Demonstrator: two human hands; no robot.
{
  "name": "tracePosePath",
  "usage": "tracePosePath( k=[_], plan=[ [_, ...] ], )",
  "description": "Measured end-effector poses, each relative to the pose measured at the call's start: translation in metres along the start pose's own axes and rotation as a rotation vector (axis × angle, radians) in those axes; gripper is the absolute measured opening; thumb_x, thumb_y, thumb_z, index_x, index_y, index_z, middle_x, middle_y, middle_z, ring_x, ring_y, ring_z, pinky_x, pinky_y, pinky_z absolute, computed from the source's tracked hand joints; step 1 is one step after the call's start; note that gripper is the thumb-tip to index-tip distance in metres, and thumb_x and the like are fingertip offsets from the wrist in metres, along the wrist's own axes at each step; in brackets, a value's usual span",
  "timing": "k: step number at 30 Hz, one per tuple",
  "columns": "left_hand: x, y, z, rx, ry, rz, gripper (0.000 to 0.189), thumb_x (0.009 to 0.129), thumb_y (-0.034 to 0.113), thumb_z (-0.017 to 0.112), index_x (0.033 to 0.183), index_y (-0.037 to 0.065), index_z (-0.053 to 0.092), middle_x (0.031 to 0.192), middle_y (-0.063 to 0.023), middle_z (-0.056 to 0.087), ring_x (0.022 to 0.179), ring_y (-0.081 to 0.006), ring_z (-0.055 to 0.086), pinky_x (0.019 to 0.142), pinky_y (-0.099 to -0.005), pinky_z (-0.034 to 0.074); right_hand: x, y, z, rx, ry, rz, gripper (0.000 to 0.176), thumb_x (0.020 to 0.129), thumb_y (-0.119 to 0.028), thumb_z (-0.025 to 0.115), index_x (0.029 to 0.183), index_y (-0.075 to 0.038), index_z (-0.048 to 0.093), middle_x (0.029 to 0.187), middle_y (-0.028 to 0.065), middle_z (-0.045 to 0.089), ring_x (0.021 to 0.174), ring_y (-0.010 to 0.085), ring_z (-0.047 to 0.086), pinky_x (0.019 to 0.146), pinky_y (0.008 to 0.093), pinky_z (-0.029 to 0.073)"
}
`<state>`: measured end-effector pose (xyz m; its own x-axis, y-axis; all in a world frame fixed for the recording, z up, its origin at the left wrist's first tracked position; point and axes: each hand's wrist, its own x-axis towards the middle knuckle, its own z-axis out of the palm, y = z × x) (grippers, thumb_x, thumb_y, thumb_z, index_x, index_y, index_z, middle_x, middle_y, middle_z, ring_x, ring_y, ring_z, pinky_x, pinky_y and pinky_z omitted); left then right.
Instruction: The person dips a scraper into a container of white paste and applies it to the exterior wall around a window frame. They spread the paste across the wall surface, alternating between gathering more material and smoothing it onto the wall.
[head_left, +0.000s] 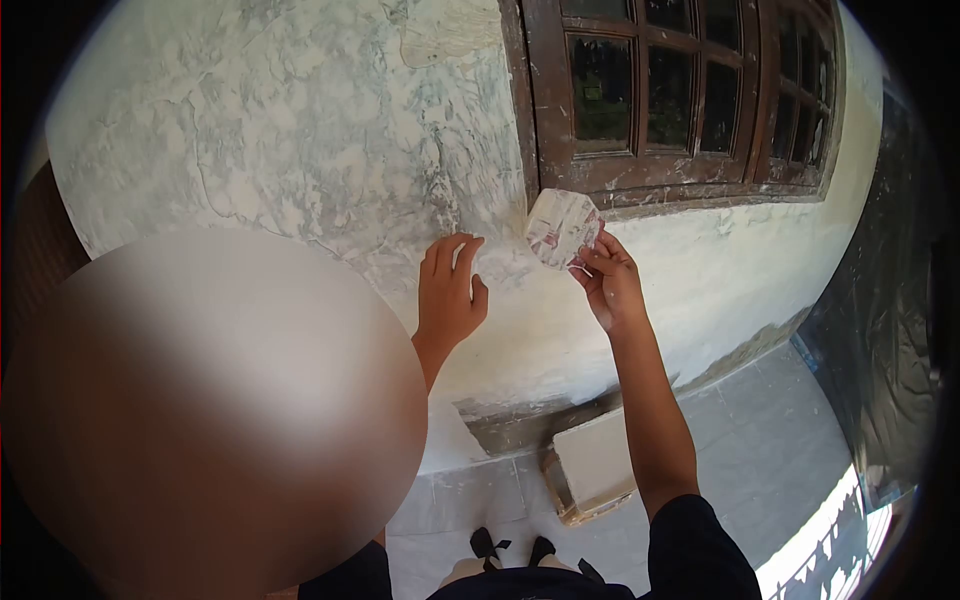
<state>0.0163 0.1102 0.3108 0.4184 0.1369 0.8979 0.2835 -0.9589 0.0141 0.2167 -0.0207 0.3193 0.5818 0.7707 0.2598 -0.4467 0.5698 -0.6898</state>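
My right hand (612,285) grips a flat, roughly rounded piece (562,230), pale with reddish and grey marks, by its lower right edge. The piece is held up at the wall, by the lower left corner of the window frame. My left hand (452,285) is raised in front of the patchy wall (330,130), fingers apart and slightly curled, holding nothing. Whether its fingertips touch the wall cannot be told. Around both hands the wall shows whitish plaster with rough grey patches.
A brown wooden window (655,172) with glass panes is at the upper right. Below, a box with a pale top (595,460) stands on the grey floor (720,470) against the wall. Dark sheeting (875,330) hangs at the right. A large blurred shape covers the lower left.
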Motion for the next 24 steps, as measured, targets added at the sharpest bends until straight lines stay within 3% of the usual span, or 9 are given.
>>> tracePosePath(
  k=[7,10,17,20,22,23,24],
  plan=[
    [0.085,-0.046,-0.058,0.133,0.113,0.17,0.055,0.068,-0.001,0.059,0.122,0.006,0.053,0.123,-0.0128,0.052,0.118,-0.0346,0.047,0.098,-0.0462,0.037,0.046,-0.035,0.096,-0.041,-0.101,-0.182,0.026,0.085,0.008,0.057,0.108,-0.004,0.051,0.1,0.0081,0.066,0.087,0.0185,0.067,0.075,0.0305,0.057],
    [0.123,-0.064,-0.08,0.184,0.188,0.258,0.054,0.068,0.0,0.059,0.122,0.006,0.054,0.123,-0.0122,0.052,0.119,-0.0339,0.047,0.098,-0.0457,0.037,0.054,-0.052,0.135,-0.096,-0.086,-0.333,0.03,0.086,0.009,0.056,0.11,-0.004,0.044,0.101,0.0098,0.066,0.09,0.019,0.067,0.077,0.0323,0.058],
    [0.197,-0.091,-0.122,0.245,0.277,0.433,0.047,0.071,0.004,0.058,0.118,0.006,0.057,0.122,-0.0098,0.053,0.119,-0.0304,0.047,0.096,-0.0443,0.037,0.072,-0.079,0.194,-0.207,-0.069,-0.685,0.03,0.087,0.011,0.053,0.114,0.0,0.046,0.11,0.0125,0.067,0.096,0.0184,0.067,0.08,0.0314,0.056],
    [0.227,-0.099,-0.133,0.275,0.32,0.483,0.05,0.071,0.004,0.06,0.121,0.006,0.056,0.123,-0.0116,0.054,0.12,-0.0317,0.047,0.097,-0.0448,0.037,0.09,-0.092,0.203,-0.319,-0.091,-0.864,0.025,0.088,0.011,0.053,0.111,0.002,0.053,0.11,0.011,0.068,0.097,0.0176,0.067,0.082,0.03,0.054],
    [0.247,-0.101,-0.137,0.284,0.357,0.504,0.05,0.072,0.005,0.06,0.121,0.006,0.056,0.123,-0.0117,0.053,0.12,-0.0317,0.047,0.097,-0.0448,0.037,0.098,-0.098,0.209,-0.633,-0.011,-1.207,0.023,0.087,0.012,0.053,0.108,0.002,0.058,0.108,0.013,0.069,0.093,0.0218,0.069,0.079,0.0301,0.053],
    [0.257,-0.102,-0.138,0.299,0.383,0.517,0.05,0.072,0.006,0.06,0.121,0.006,0.056,0.123,-0.0117,0.053,0.12,-0.0318,0.047,0.098,-0.0449,0.037,0.099,-0.103,0.211,-0.64,-0.013,-1.217,0.023,0.087,0.012,0.053,0.108,0.002,0.058,0.108,0.013,0.069,0.093,0.0218,0.069,0.079,0.0301,0.053],
    [0.267,-0.102,-0.14,0.295,0.394,0.517,0.05,0.072,0.006,0.06,0.121,0.006,0.056,0.123,-0.0117,0.053,0.12,-0.0318,0.047,0.098,-0.0449,0.037,0.099,-0.108,0.212,-0.849,0.004,-1.324,0.024,0.087,0.012,0.053,0.108,0.002,0.058,0.107,0.0151,0.069,0.092,0.0258,0.069,0.077,0.0308,0.053]
  ],
)
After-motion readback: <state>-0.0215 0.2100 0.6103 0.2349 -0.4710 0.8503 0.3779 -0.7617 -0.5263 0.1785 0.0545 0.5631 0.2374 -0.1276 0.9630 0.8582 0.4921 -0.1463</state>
